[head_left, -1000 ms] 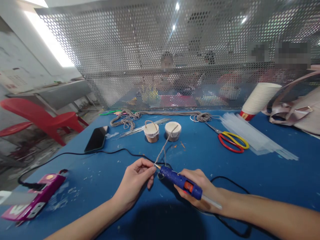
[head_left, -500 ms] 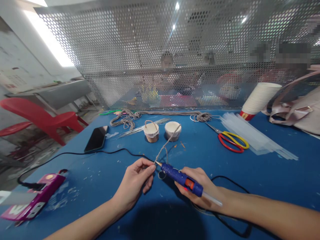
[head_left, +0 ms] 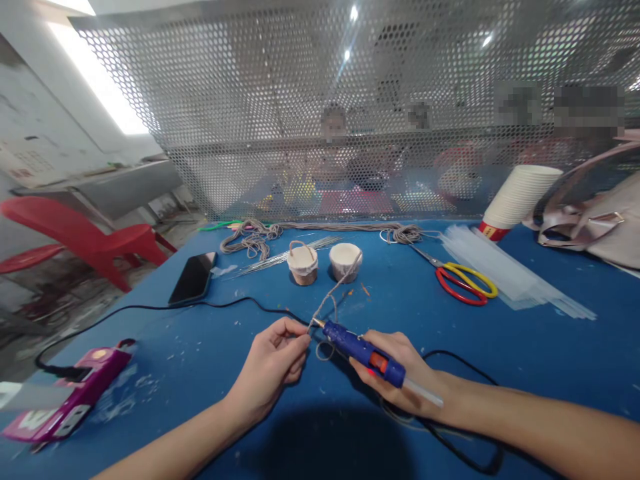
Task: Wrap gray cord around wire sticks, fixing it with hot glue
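Note:
Between thumb and fingertips, my left hand [head_left: 275, 360] pinches a grey-brown cord [head_left: 327, 293]. The cord runs up to the right-hand small cup [head_left: 345, 260], crossing its rim, and a loop of it hangs near my fingers. My right hand [head_left: 400, 373] is wrapped round a blue hot glue gun [head_left: 360, 350], whose nozzle meets the cord beside my left fingertips. A clear glue stick [head_left: 423, 392] juts from the gun's rear. Left of the first cup stands a second small cup [head_left: 303, 265] with a cord handle arched over its white top.
Scissors [head_left: 463, 280] and clear glue sticks [head_left: 510, 270] lie at right, near stacked paper cups [head_left: 523, 197] and a bag [head_left: 600, 207]. Cord bundles [head_left: 253, 237] and thin wires [head_left: 285, 255] lie behind. A phone [head_left: 193, 277] and purple power strip [head_left: 75, 393] are left; a perforated screen [head_left: 280, 113] stands behind.
The glue gun's nozzle has shifted very slightly along the cord, and the cord's loop has moved a little. My left fingers have barely moved; the cups stay put.

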`<state>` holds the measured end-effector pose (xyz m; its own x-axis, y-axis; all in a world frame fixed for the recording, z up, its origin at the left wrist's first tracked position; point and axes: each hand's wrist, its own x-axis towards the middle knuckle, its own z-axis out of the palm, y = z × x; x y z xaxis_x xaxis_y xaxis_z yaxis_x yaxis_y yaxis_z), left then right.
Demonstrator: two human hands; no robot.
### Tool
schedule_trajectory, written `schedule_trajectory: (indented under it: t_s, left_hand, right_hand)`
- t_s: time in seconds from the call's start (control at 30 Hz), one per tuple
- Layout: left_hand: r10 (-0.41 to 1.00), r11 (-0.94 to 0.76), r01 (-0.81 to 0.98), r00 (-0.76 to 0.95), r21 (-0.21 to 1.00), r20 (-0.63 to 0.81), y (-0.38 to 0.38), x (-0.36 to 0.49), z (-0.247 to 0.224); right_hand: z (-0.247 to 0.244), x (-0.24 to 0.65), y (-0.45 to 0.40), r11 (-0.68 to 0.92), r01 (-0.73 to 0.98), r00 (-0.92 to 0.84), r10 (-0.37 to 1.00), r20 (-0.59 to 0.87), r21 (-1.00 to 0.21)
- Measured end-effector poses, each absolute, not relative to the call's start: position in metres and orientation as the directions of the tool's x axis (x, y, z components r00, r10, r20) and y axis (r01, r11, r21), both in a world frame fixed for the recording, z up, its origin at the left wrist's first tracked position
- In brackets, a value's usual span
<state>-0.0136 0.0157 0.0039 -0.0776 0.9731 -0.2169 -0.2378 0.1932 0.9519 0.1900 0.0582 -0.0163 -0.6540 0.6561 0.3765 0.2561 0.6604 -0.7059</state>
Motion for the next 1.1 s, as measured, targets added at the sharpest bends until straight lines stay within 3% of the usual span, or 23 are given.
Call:
schedule_trajectory:
  t_s: [0.53, 1.1]
  left_hand:
    - [0.975, 0.18, -0.273, -0.078, 0.945, -0.208, 0.016, -0.014, 0.003]
    - [0.977, 0.168, -0.184, -0.097, 0.968, -0.188, 0.017, -0.015, 0.002]
  right_hand:
    - [-0.014, 0.188, 0.054, 0.673, 0.257, -0.711, 0.618, 0.336, -0.694]
    - [-0.009, 0.189, 0.062, 0.67, 0.249, -0.62, 0.665, 0.417, -0.699]
